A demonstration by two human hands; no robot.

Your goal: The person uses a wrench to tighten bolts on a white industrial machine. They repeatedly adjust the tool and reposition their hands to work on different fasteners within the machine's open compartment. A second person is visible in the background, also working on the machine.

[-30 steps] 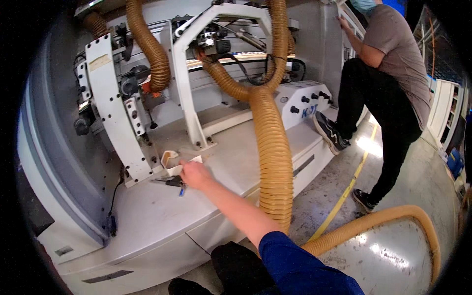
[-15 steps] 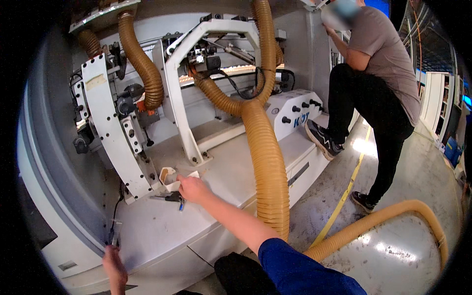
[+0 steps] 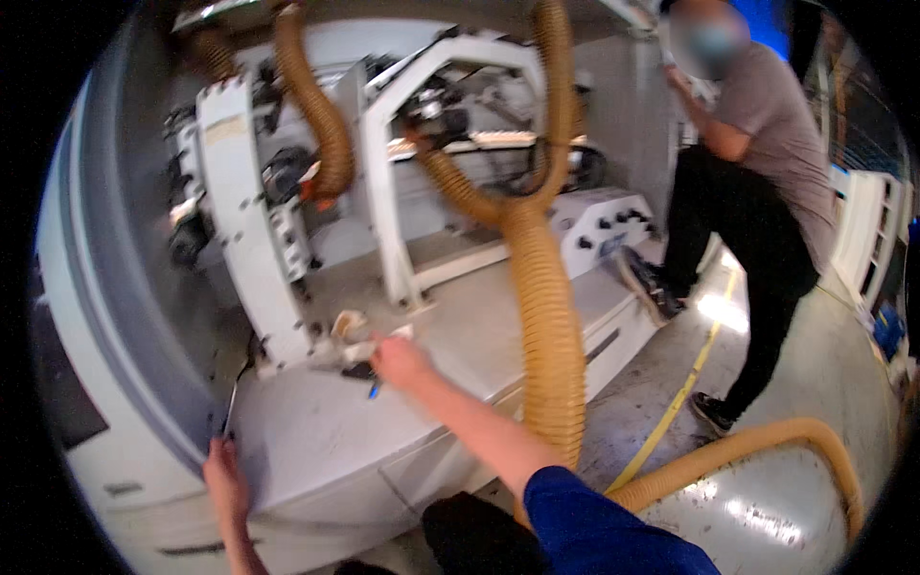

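Note:
My right hand (image 3: 401, 362) reaches over the white machine bed (image 3: 316, 422), fingers curled at a small torn white cardboard box (image 3: 350, 326) with a tan inside. Blur and the hand itself hide what its fingertips grip. Just below the box lies a dark tool with a blue part (image 3: 373, 389). At the lower left, my left hand (image 3: 226, 474) is closed beside the front corner of the bed. A thin dark rod or cable (image 3: 231, 407) rises above its fingers; what the hand holds is too blurred to make out.
A white upright column (image 3: 240, 211) and a white arched frame (image 3: 379, 192) stand on the bed. A ribbed tan hose (image 3: 546, 326) hangs right of my arm; another hose (image 3: 747, 455) curves across the floor. A co-worker (image 3: 767, 153) rests one foot on the machine.
The whole view has shifted, so the machine sits further right and the picture is blurred. My left hand is a little higher against the bed corner. My right hand stays at the box.

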